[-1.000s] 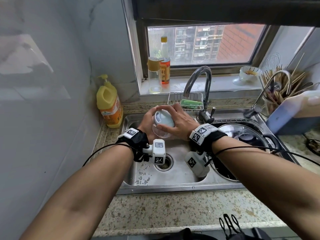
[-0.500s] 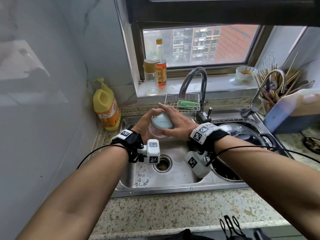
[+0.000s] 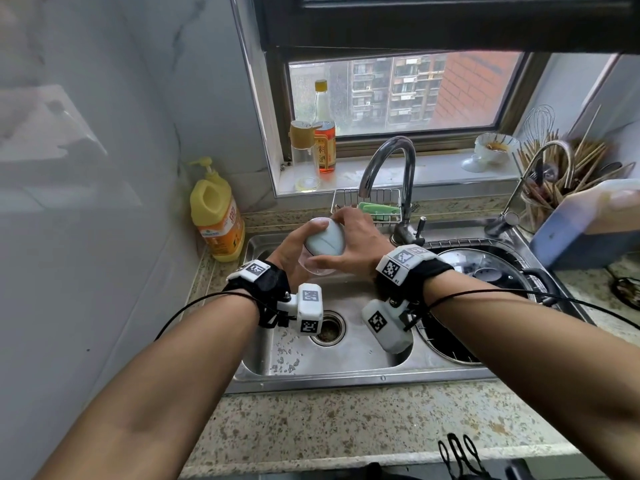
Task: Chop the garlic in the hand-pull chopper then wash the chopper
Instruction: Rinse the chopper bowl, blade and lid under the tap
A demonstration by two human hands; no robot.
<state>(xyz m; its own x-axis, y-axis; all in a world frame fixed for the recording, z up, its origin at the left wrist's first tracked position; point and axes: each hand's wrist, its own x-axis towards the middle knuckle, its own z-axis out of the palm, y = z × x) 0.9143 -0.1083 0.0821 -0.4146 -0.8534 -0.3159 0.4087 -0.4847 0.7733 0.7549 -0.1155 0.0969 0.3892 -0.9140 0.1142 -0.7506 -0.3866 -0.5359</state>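
Speckled stone counter (image 3: 346, 420) is framing a steel sink (image 3: 346, 362) under the window. Above the basin, the chopper (image 3: 323, 245), a pale grey-blue domed lid on a clear, pink-tinted bowl, is sitting tilted between both hands. The left hand (image 3: 294, 251) is cupping the bowl while the right hand (image 3: 356, 242) is curling over the lid.

Granite counter (image 3: 346, 420) with steel double sink (image 3: 346, 380), sill (image 3: 433, 171) behind.
Left basin: drain (image 3: 327, 329), water drops and specks on the floor. Right basin: glass lid (image 3: 485, 263) on dark pot. Soap bottle (image 3: 216, 220) upright at counter's back left corner. Wire rack (image 3: 349, 199) with green sponge (image 3: 377, 208) behind sink, just beside tap (image 3: 398, 171). Chopstick holder (image 3: 550, 188) and blue-white container (image 3: 585, 226) at back right. Sill holds tall bottle (image 3: 325, 133), jar (image 3: 302, 147) touching it, white bowl (image 3: 495, 147) well apart.
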